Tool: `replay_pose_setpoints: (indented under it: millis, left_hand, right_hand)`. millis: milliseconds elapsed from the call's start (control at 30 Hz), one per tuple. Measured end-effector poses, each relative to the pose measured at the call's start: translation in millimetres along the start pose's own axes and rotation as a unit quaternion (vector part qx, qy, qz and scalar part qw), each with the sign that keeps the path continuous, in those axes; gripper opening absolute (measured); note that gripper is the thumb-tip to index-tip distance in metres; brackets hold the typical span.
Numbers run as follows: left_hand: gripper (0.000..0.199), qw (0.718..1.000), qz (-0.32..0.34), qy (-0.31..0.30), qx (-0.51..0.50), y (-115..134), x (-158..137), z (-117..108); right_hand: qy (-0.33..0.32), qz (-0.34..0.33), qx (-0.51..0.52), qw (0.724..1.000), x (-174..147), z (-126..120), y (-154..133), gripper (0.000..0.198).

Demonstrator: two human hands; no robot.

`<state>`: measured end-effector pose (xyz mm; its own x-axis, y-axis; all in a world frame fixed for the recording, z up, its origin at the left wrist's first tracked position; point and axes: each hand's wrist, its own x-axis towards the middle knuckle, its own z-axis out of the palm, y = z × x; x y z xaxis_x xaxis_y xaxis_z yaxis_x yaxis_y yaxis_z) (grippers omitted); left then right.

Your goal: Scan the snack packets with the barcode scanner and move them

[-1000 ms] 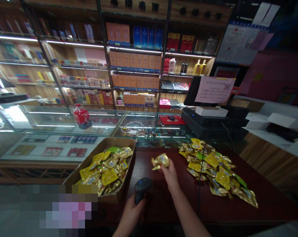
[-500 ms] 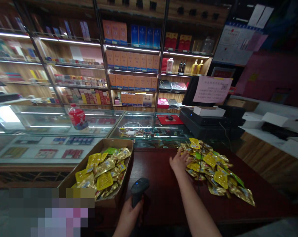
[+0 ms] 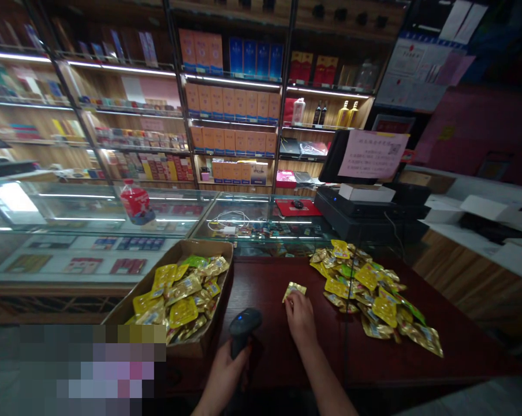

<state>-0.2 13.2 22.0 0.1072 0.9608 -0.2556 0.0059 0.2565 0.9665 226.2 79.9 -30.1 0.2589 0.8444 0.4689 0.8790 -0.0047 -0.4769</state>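
My left hand (image 3: pixel 230 365) is wrapped round the handle of a dark barcode scanner (image 3: pixel 245 325), whose head shows a small blue light. Between the fingers of my right hand (image 3: pixel 299 316) is a small gold snack packet (image 3: pixel 294 288), over the dark red tabletop (image 3: pixel 261 283). To the right of that hand lies a loose pile of gold, yellow and green snack packets (image 3: pixel 367 289). Left of the scanner stands an open cardboard box (image 3: pixel 204 342) holding several similar packets (image 3: pixel 183 312).
Behind the table runs a glass display counter (image 3: pixel 178 216) with a red plastic jug (image 3: pixel 136 202) and a white cable (image 3: pixel 230 219) on it. A monitor with a paper sheet (image 3: pixel 371 156) stands at the back right. Stocked shelves (image 3: pixel 232 124) line the wall.
My right hand has drawn back from the pile, toward the scanner, and now has a gold packet in its fingers. The scanner in my left hand has hardly moved.
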Motion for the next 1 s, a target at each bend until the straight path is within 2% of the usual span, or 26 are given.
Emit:
replay_pose_setpoints:
  millis: [67, 133, 200, 233, 300, 367, 467, 533, 633, 733, 833, 1000]
  left_hand:
    - [0.054, 1.0, -0.007, -0.006, -0.008, 5, -3, 0]
    - [0.052, 1.0, -0.01, -0.013, -0.019, 11, -7, -1]
    - [0.05, 0.999, -0.012, -0.021, -0.027, 19, -11, -1]
    - [0.05, 0.999, -0.011, -0.028, -0.028, 22, -13, 0]
    - [0.048, 0.999, -0.009, -0.039, -0.027, 27, -14, 1]
    - [0.046, 0.999, -0.009, -0.048, -0.021, 31, -14, 2]
    - [0.038, 0.999, 0.002, -0.051, -0.011, 36, -14, 4]
    - [0.034, 0.998, 0.007, -0.057, -0.005, 40, -14, 6]
    - [0.03, 0.998, 0.012, -0.07, 0.002, 45, -14, 8]
    - [0.025, 0.997, 0.026, -0.075, 0.0, 47, -16, 11]
    - [0.023, 0.997, 0.028, -0.07, 0.006, 48, -18, 12]
    - [0.026, 0.997, 0.035, -0.064, 0.01, 45, -16, 13]
  right_hand:
    - [0.034, 0.02, -0.001, 0.999, -1, 1, 0, 0.028]
    - [0.062, 0.083, -0.046, 0.994, 0, 2, 1, 0.048]
    - [0.048, 0.13, -0.073, 0.988, 1, 4, 0, 0.064]
    - [0.037, 0.141, -0.067, 0.987, 1, 5, 0, 0.065]
    - [0.026, 0.13, -0.015, 0.991, 1, 5, 1, 0.063]
    - [0.034, 0.102, 0.083, 0.991, 0, 4, 4, 0.062]
    - [0.055, 0.078, 0.236, 0.967, 1, 2, 9, 0.061]
    - [0.073, 0.089, 0.288, 0.951, 1, 2, 12, 0.06]
    - [0.093, 0.107, 0.315, 0.938, 2, 4, 14, 0.06]
    - [0.097, 0.096, 0.333, 0.933, 2, 7, 16, 0.06]
    - [0.095, 0.085, 0.338, 0.933, 2, 8, 17, 0.06]
    - [0.09, 0.103, 0.328, 0.935, 1, 3, 11, 0.059]
